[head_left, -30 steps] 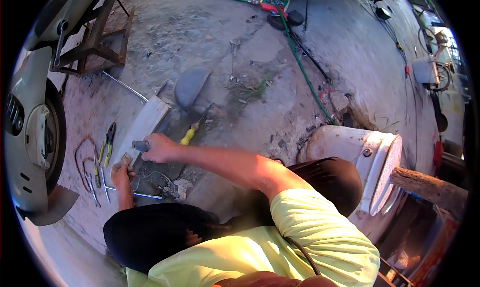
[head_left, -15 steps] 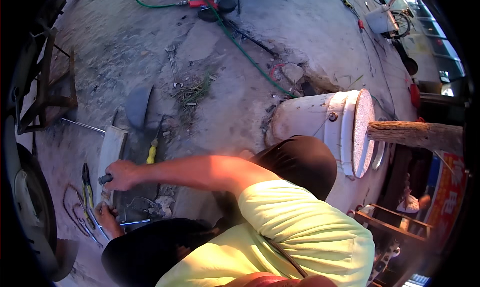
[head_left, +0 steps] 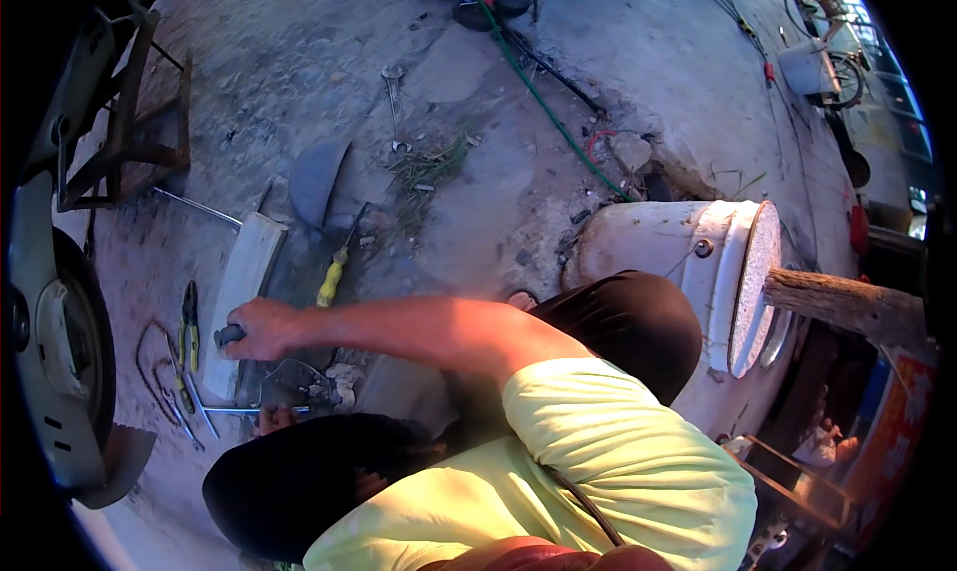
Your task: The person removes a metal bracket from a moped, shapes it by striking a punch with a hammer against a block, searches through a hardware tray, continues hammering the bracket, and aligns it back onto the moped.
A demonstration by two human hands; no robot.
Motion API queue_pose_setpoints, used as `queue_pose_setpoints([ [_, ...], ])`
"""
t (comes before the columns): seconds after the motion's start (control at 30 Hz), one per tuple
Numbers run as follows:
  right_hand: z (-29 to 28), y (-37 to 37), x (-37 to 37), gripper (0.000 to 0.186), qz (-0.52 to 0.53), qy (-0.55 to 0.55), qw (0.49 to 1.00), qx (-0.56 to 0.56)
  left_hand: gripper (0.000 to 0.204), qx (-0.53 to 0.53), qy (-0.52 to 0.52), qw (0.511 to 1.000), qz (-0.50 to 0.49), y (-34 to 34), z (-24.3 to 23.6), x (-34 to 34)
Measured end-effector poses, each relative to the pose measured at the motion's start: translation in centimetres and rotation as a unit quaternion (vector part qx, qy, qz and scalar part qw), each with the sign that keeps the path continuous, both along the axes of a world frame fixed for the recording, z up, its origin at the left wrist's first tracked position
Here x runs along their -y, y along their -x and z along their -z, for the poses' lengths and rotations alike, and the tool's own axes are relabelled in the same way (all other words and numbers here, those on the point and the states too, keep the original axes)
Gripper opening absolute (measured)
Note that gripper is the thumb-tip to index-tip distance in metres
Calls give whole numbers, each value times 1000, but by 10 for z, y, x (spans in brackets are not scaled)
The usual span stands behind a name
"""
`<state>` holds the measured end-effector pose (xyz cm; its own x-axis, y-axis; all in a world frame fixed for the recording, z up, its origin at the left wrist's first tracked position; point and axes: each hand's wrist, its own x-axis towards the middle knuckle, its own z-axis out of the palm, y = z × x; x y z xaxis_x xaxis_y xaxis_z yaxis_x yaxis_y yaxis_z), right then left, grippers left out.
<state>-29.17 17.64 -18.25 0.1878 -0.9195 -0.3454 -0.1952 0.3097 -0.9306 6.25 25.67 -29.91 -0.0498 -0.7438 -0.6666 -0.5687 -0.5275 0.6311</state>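
Note:
My right hand is closed around a short dark grey cylinder, held over the near half of a long pale block on the ground. Whether the cylinder is part of a longer tool is hidden by the fingers. Beside my dark-clothed knee, my left hand is mostly hidden, with its fingers close to the shaft of a metal T-handle wrench. I cannot tell whether it grips the shaft. Yellow-handled pliers lie left of the block, and a yellow-handled screwdriver lies to its right.
A curved grey metal piece and a double-ended wrench lie farther off. At the left stand a wheel and a rusty metal frame. A white bucket lies at right, a wooden post sticking out. A green hose crosses the ground.
My left hand has moved from the block's near end back toward my knee. My right hand still holds the grey cylinder over the block. The whole view has shifted slightly.

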Motion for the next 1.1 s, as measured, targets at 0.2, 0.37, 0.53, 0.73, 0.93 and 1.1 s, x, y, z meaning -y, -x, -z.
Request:
queue_pose_setpoints([
  [0.2, 21, -7, -5, 54, 19, -10, 1000, 2, 23, -9, -50, 999, 14, 25, -17, -3],
  [0.37, 12, -7, -14, 48, -62, -42, 997, 0, 29, -14, 21, 1000, 6, 14, -23, 34],
  [0.53, 40, -13, -36, 48, -173, -50, 983, -44, 39, -283, -31, 959, 0, 89, -72, 56],
  [0.73, 37, -11, -51, 44, -196, -60, 977, -50, 38, -268, -30, 960, 74, 95, -61, 50],
  [0.93, 30, -13, -50, 43, -166, 2, 983, -84, 32, -208, -15, 977, -52, 88, -75, 49],
  [1.1, 16, -4, -45, 45, -168, -38, 976, -135, 35, -223, 1, 973, -65, 102, -81, 50],
])
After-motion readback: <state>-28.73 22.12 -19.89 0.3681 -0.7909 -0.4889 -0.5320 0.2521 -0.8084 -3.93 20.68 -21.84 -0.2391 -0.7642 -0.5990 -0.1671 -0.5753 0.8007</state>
